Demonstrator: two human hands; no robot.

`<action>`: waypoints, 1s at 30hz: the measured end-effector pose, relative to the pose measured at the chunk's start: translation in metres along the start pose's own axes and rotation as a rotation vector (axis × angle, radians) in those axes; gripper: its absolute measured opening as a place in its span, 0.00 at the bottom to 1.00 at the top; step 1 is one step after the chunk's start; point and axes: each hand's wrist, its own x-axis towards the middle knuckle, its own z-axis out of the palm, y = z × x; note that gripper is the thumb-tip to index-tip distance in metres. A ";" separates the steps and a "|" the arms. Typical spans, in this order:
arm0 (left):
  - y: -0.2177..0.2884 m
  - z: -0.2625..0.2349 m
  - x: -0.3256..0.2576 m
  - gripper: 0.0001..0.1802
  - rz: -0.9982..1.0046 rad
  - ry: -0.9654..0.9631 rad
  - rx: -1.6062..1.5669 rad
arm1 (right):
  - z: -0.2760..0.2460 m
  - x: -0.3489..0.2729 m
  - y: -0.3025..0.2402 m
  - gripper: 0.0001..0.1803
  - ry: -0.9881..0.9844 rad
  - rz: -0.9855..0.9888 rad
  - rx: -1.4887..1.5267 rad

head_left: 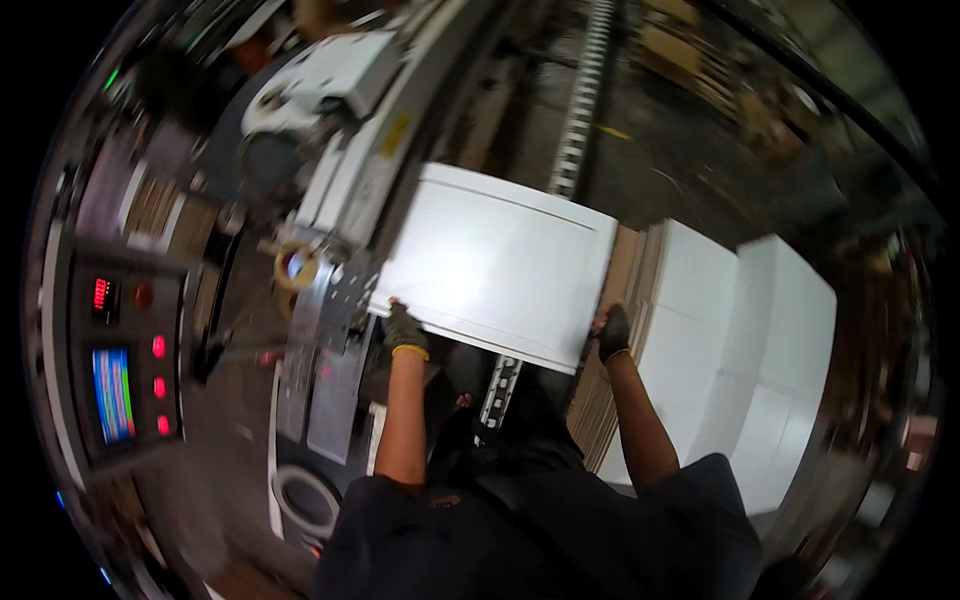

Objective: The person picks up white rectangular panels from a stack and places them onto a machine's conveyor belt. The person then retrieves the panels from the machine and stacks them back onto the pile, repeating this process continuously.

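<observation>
Metal in grey and white makes up the big machine, which runs off beyond and left of the left fingers. Well to the right of the right fingers I see stacked panels, white on top, with brown edges facing that hand. A chain track shows beyond and between the two sets of fingers, and again on the person's side. Over it lies the white panel, its raised border plain to see, spanning from one hand to the other. A control panel with a lit screen stands far left of the left fingers. The left hand, gloved, grips the panel's near left corner; the right hand clasps its right edge, those fingertips partly hidden. Smallest, a tape roll sits left of the left fingers.
</observation>
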 end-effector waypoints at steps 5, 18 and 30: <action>0.005 0.047 0.041 0.27 0.055 -0.314 -0.092 | -0.124 -0.103 0.052 0.15 0.212 0.114 -0.201; -0.071 0.009 -0.109 0.17 0.512 -1.084 0.413 | -0.383 -0.482 0.399 0.17 0.894 0.611 -0.445; -0.136 -0.109 -0.252 0.53 1.320 -0.857 1.258 | -0.350 -0.455 0.410 0.16 0.687 0.140 -0.148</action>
